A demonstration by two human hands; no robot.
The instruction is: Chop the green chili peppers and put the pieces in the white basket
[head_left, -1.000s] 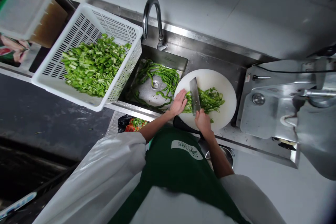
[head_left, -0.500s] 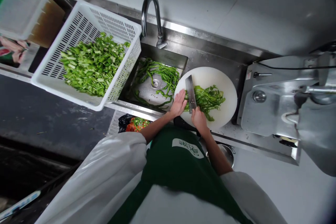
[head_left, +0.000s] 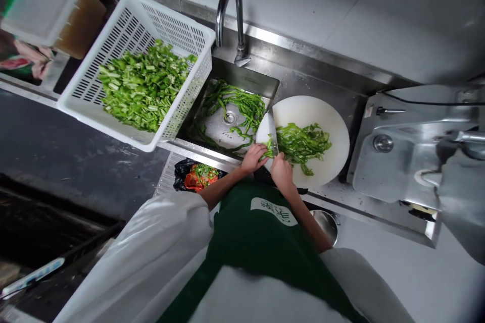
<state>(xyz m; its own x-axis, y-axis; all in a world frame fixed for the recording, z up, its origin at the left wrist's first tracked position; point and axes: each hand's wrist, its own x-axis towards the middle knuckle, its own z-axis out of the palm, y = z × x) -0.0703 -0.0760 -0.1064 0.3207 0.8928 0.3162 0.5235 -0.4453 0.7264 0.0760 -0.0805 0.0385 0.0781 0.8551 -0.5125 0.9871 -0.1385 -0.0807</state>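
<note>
Where gripped, the cleaver (head_left: 273, 135) out of sight

Showing bright green in long, thin peppers (head_left: 303, 146), plain white across the round plastic board (head_left: 331, 116), silver-grey along the rectangular steel cleaver (head_left: 272, 128).

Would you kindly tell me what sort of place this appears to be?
Probably a commercial kitchen's prep area: a metal sink with a tall faucet, a large white crate of chopped green vegetables, and a round white cutting board suggest it.
</note>
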